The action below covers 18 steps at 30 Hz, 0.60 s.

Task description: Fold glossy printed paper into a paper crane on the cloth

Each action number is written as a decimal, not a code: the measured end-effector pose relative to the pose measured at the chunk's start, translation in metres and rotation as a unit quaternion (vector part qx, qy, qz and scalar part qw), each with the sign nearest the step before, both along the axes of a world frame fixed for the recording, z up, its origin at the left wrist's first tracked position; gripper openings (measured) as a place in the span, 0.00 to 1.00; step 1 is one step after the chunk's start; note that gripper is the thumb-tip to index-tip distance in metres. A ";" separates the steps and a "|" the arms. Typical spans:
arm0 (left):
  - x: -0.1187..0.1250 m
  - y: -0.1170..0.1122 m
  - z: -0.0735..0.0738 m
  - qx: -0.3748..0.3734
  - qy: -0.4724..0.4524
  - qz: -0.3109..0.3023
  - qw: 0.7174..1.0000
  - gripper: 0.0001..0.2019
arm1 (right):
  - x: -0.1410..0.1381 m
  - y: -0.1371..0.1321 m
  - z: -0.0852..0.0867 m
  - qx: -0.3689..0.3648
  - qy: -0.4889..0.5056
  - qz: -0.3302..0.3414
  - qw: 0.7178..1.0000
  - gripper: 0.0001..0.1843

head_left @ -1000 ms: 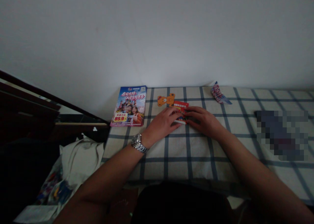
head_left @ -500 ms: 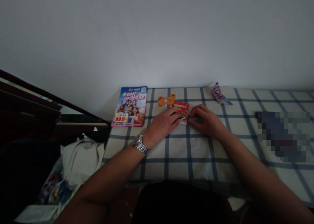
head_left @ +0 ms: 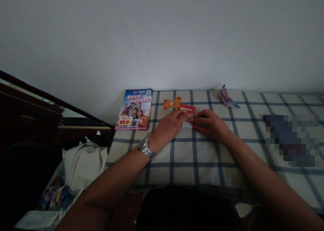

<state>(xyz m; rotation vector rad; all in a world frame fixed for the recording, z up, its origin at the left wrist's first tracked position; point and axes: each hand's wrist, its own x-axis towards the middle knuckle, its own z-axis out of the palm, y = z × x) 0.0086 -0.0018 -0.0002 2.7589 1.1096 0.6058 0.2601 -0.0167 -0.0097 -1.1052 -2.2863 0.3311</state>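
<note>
A small red printed card [head_left: 187,109] lies on the checked cloth [head_left: 202,165], its lower part under my fingers, with a white strip showing at its bottom edge [head_left: 187,125]. My left hand [head_left: 169,126] presses on the card's lower left side. My right hand [head_left: 209,124] meets it from the right, fingertips at the card's right edge. The two hands nearly touch. Just left of the card lies an orange teddy-bear cutout [head_left: 172,103]. A steel wristwatch [head_left: 145,147] sits on my left wrist.
A glossy brochure [head_left: 133,109] with a price of 89.9 lies at the cloth's far left. A folded patterned paper [head_left: 226,97] sits by the wall. A pixelated patch [head_left: 291,139] covers something at right. A pale cloth bundle [head_left: 84,167] and dark furniture lie below left.
My right hand has slid left, its fingertips now on the card's right edge. My left hand has shifted slightly right over the card, and less of the card's lower part shows.
</note>
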 end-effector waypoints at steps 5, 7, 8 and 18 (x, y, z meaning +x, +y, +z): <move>-0.002 -0.001 0.002 -0.018 -0.029 -0.016 0.999 0.14 | 0.001 0.000 -0.003 0.005 0.001 0.007 1.000 0.07; -0.002 -0.002 0.003 -0.017 -0.060 -0.012 0.998 0.13 | 0.001 0.000 -0.002 0.007 -0.004 0.010 1.000 0.07; -0.002 -0.002 0.004 -0.013 -0.075 -0.006 0.997 0.13 | 0.001 0.000 -0.002 0.007 -0.007 0.011 1.000 0.07; -0.010 0.003 0.011 0.056 -0.090 0.099 0.989 0.08 | -0.001 0.000 0.002 -0.005 0.011 0.033 0.999 0.05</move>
